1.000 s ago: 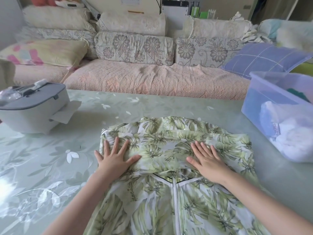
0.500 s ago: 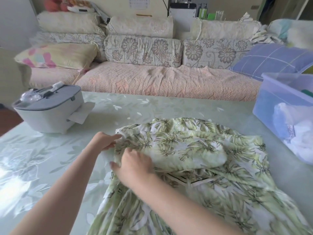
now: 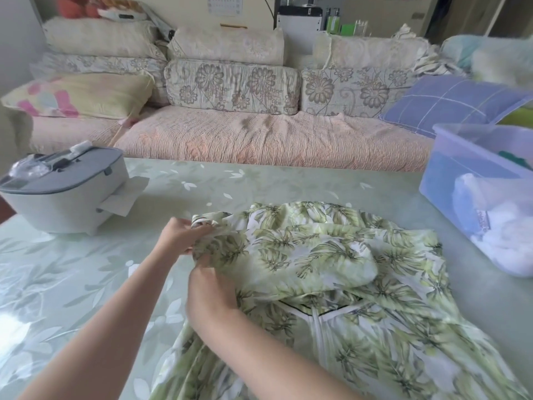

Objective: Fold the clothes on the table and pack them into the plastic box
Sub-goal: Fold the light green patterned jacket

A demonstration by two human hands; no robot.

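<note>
A green leaf-print garment (image 3: 340,272) lies on the table in front of me, its top part folded down over a white zip. My left hand (image 3: 180,235) pinches the garment's left corner and lifts it slightly off the table. My right hand (image 3: 210,293) has crossed over to the left side and grips the same left edge a little nearer to me. A translucent blue plastic box (image 3: 450,166) stands at the right with white and blue clothes inside.
A grey and white lidded appliance (image 3: 63,192) sits on the left of the table (image 3: 72,284), with a paper sheet (image 3: 124,197) beside it. A sofa (image 3: 259,140) with cushions runs along the table's far side.
Both hands lay flat on the folded top a second ago. My right hand has since crossed to the left edge, and both hands now grip that edge and raise it.
</note>
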